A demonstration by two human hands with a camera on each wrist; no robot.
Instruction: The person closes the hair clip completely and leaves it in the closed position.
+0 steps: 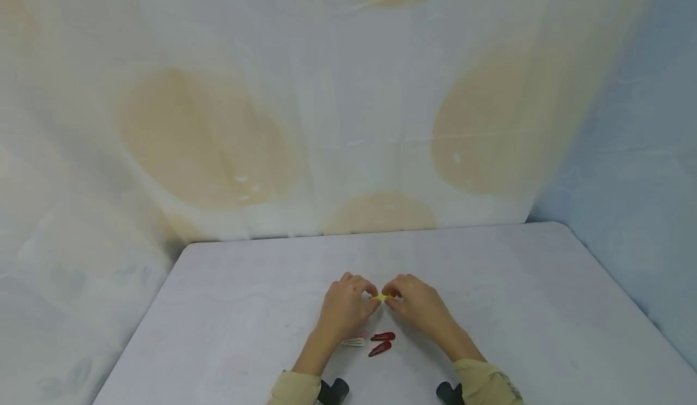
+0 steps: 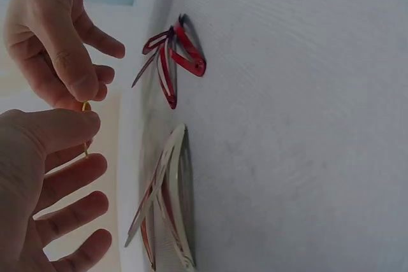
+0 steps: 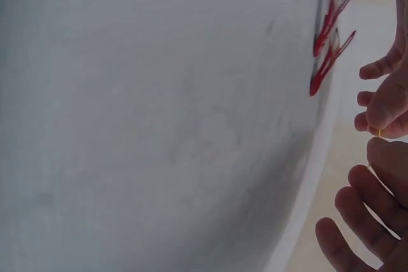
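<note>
A pale grey table stands against a cloth backdrop with beige ovals.

Makeshift recording booth: cloth-draped walls, bare table

Glossy red metal hair clips; matt, finely textured table.

One small yellow snap hair clip; two dark red metal snap hair clips; one white snap hair clip; two hands; one pale grey surface.
</note>
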